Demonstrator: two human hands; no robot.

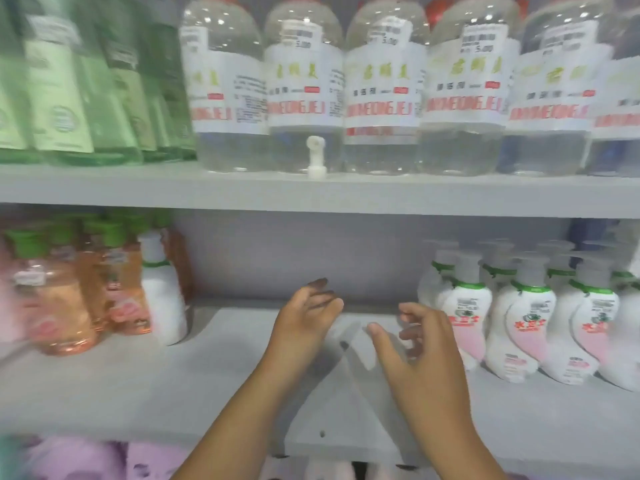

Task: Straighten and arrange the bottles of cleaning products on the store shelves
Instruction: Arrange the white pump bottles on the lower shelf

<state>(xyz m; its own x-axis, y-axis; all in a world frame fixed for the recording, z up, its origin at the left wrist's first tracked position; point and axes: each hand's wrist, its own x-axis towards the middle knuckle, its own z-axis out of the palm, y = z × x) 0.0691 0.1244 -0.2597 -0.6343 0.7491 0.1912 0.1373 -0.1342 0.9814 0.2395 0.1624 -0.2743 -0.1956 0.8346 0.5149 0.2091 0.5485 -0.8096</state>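
Both hands hover over a bare stretch of the lower shelf [173,375], holding nothing. The left hand [304,317] has loose, relaxed fingers; the right hand [419,348] has its fingers spread. White pump bottles [519,323] stand just right of the right hand; orange bottles [86,292] stand well left of the left hand. Clear bottles [381,91] line the shelf above.

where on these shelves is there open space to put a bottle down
The lower shelf has a bare stretch in the middle, between the lone white bottle by the orange bottles and the white pump bottles. Both hands hover there, holding nothing. The upper shelf is packed.
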